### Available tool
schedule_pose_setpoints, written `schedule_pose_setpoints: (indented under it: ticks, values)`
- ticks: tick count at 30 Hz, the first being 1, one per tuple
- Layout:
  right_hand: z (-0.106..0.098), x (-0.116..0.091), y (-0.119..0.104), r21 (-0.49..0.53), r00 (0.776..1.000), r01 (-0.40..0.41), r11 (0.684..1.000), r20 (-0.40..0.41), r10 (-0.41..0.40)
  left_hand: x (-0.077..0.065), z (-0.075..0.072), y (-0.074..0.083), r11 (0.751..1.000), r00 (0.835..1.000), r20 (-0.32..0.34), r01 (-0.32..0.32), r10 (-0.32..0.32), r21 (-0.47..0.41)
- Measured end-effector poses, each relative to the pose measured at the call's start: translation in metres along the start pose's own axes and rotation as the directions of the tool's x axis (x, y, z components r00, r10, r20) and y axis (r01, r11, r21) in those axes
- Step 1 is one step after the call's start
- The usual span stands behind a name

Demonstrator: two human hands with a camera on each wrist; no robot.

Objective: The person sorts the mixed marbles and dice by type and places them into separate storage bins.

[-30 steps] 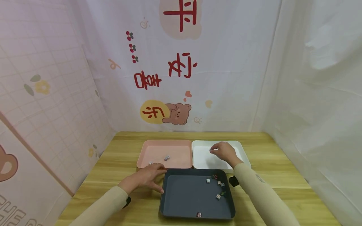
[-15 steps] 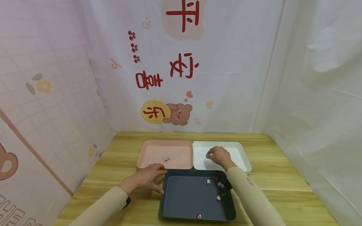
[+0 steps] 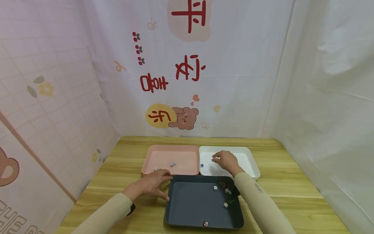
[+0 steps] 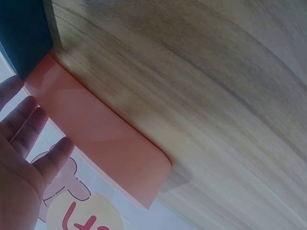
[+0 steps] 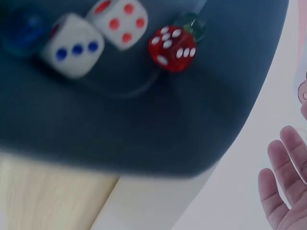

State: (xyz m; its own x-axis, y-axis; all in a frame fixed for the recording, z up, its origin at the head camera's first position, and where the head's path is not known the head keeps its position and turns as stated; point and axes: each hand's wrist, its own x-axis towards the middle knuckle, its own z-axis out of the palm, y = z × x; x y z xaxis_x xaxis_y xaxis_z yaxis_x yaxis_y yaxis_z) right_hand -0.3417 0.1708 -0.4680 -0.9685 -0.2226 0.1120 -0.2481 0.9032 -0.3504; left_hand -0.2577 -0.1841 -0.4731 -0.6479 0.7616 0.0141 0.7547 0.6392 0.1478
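Observation:
My right hand (image 3: 228, 161) hovers over the white tray (image 3: 246, 157), its thumb and fingers apart and nothing between them. A small blue ball, apparently a marble (image 3: 202, 165), lies inside that tray by its left wall. My left hand (image 3: 152, 186) rests at the upper left corner of the dark tray (image 3: 193, 208), thumb and fingertips at the rim. Seen close in the right wrist view, the dark tray holds a red die (image 5: 171, 49), white dice (image 5: 74, 45), a blue marble (image 5: 24, 31) and a greenish marble (image 5: 192, 28) behind the red die.
A pink tray (image 3: 175, 152) stands left of the white one, with several dice (image 3: 173, 164) in it. Near the dark tray's front wall sits a small reddish-white piece (image 3: 205, 223). All three trays stand on a wooden table (image 3: 286, 182) enclosed by cloth walls.
My right hand has shifted a little left and let go of the small blue ball, now at the white tray's left side. The left hand stays put.

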Motion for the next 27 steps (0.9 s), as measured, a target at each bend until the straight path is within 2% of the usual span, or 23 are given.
schedule_pose_setpoints:
  ticks: [13,27]
  values:
    - [-0.009,-0.004,0.011,0.008,1.0,0.015,1.0,-0.016,-0.015,0.002,0.001,0.0,1.0,1.0,0.01,0.017,-0.017,0.005]
    - [-0.012,-0.008,0.02,0.032,0.999,0.044,0.999,0.03,-0.045,0.003,0.001,0.0,1.0,1.0,0.01,0.016,-0.016,0.0]
